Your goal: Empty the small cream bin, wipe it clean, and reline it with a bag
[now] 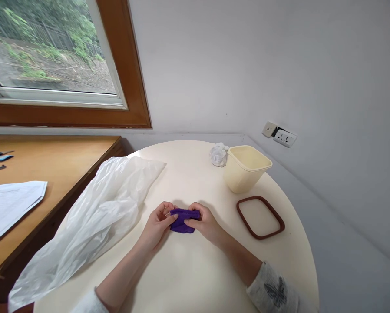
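Note:
A small purple cloth (183,221) is held between both hands, just above the middle of the round cream table (182,278). My left hand (158,222) pinches its left edge, thumb on top. On the right edge, my right hand (203,221) grips the cloth, its thumb lying across the front. The fingers behind the cloth are partly hidden. To the right lies a brown rounded-square ring (260,217). Behind that ring stands a cream bin (243,174), upright and open at the top. A large translucent plastic bag (107,208) spreads over the table's left side.
A crumpled white plastic bag (219,154) sits beside the bin at the back. On the left is a wooden desk (67,161) with papers (12,204) and small dark items. A wall socket (285,138) is behind the table, and a window is at the upper left.

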A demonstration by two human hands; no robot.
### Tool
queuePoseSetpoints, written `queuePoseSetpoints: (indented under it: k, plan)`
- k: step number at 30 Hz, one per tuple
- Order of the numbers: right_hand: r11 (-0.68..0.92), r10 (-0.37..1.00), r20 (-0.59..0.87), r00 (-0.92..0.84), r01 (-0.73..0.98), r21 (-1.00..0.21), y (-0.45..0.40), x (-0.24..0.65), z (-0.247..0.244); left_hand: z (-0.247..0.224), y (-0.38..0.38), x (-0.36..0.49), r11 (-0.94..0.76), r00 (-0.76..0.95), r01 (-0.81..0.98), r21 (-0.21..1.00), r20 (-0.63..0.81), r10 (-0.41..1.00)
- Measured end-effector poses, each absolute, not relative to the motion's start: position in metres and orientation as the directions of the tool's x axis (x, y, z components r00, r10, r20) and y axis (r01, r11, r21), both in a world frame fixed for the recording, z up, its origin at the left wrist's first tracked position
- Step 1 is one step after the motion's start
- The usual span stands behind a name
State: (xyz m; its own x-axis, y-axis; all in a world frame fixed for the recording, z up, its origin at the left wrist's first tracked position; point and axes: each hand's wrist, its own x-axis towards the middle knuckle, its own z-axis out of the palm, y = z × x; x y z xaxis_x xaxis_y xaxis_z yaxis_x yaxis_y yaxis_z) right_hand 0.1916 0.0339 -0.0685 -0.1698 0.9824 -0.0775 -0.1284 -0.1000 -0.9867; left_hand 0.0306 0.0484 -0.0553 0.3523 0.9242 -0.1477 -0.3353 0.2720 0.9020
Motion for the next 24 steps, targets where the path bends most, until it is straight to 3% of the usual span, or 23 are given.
queuePoseSetpoints:
  k: [16, 24]
  plan:
    - [-0.124, 0.967, -0.091, -0.237, -0.131, -0.984, 0.0323, 0.1952, -0.0630, -0.0524, 0.0487, 0.0269, 0.274, 0.363, -0.409, 0.871, -0.120, 0.924]
    - [-0.115, 0.976, -0.055, -0.209, -0.287, -0.951, 0.0313, 0.1969, -0.0706, -0.0498, 0.0457, 0.0305, 0.323, 0.377, -0.382, 0.866, -0.174, 0.910]
